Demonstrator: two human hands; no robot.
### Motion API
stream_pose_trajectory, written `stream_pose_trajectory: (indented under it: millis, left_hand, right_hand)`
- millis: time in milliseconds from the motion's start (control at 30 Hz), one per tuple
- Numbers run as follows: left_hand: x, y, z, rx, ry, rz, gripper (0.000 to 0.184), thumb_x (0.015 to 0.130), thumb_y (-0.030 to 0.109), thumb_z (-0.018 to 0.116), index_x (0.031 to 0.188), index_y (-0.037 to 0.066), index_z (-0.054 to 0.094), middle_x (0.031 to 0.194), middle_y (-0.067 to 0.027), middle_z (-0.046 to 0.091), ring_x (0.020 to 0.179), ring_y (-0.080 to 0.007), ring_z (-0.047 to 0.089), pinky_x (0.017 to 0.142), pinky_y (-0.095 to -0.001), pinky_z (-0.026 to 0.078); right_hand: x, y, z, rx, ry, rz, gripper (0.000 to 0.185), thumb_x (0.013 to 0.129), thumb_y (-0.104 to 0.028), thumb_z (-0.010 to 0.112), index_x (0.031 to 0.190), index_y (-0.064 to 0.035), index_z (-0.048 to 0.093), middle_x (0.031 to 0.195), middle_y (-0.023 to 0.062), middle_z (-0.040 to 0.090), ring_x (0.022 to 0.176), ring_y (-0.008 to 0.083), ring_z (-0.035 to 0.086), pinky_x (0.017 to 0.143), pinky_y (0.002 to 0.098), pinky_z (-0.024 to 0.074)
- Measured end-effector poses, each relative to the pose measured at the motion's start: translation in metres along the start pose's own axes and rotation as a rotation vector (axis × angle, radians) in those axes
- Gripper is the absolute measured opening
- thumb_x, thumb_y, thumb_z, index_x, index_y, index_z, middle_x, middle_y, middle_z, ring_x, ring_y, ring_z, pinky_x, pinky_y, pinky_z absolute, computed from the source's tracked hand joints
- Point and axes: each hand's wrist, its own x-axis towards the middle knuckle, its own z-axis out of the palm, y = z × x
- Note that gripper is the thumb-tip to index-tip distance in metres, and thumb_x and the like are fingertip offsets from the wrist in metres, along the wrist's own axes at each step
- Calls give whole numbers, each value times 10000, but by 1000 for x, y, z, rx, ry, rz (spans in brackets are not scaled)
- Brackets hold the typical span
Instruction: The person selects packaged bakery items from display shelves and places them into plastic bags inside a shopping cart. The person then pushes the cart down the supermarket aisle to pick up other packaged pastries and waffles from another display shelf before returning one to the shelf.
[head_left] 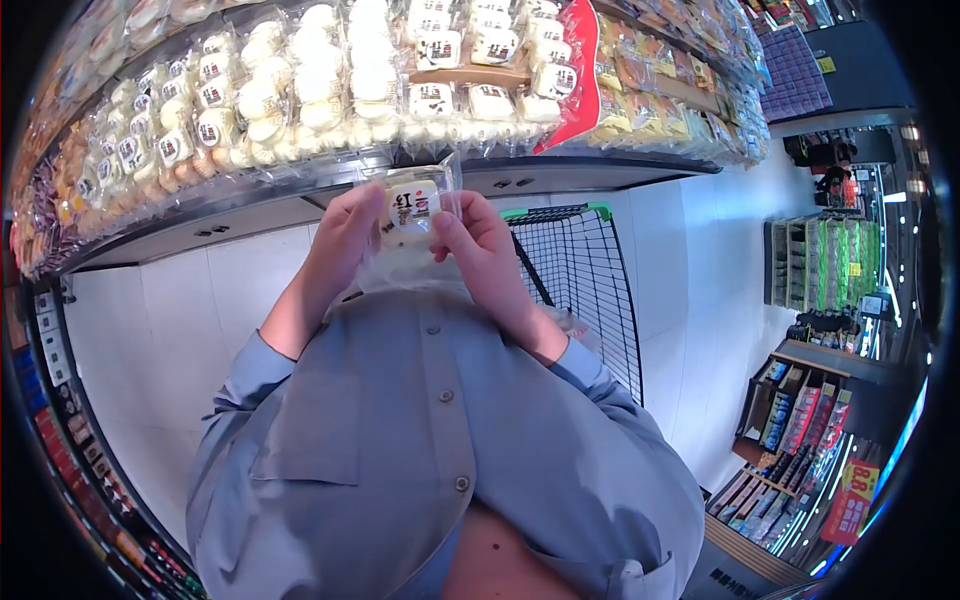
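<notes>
A clear plastic packet of pale pastry [410, 212], with a white label in black and red characters, is held up in front of my chest. My left hand [347, 238] grips its left edge, the fingers closed on the film. At the right edge my right hand [482, 250] pinches the packet between thumb and fingers. The lower part of the clear wrapper hangs down between my wrists. Just beyond my hands is the shelf front [520, 180], stocked with similar pale packets [440, 48].
A black wire shopping cart [590, 270] with a green rim stands close to my right forearm. A red divider [580, 75] separates the pale packets from yellow-brown ones [640, 75]. Stacked green crates [840, 262] and a display stand [795, 410] are across the aisle floor [700, 250].
</notes>
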Motion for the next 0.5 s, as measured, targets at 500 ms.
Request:
stream_pose_trajectory:
  millis: [500]
  left_hand:
    - [-18,4,-4,9,23,20,403,998,455,538,830,91,579,610,67,466,524,-18,389,463,-202,272]
  right_hand:
    - [-1,2,0,113,-23,-14,285,999,-217,578,1196,-13,554,956,19,646,730,47,557,658,212,474]
